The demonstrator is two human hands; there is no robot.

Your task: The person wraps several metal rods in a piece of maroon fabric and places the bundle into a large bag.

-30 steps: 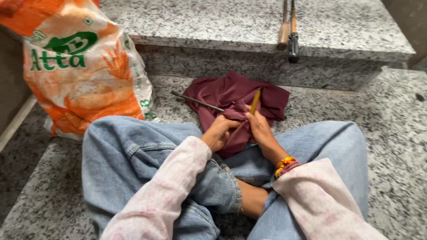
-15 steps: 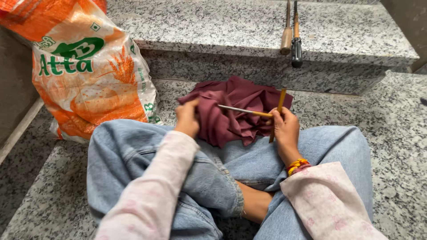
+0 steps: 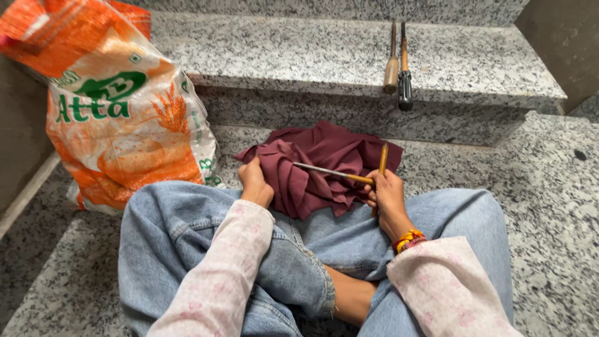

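The person sits cross-legged on a granite step (image 3: pixel 549 206), jeans and pale sleeves in view; the left hand (image 3: pixel 256 182) has its fingers curled into the edge of a maroon cloth (image 3: pixel 324 165) bunched on the step just past the knees; the right hand (image 3: pixel 387 190) is closed around two thin yellow-handled tools (image 3: pixel 380 163) (one upright, one with its metal shaft lying across the cloth); an orange printed sack (image 3: pixel 118 118) stands to the left; two more handled tools (image 3: pixel 397 65) lie side by side on the upper step (image 3: pixel 299 53).
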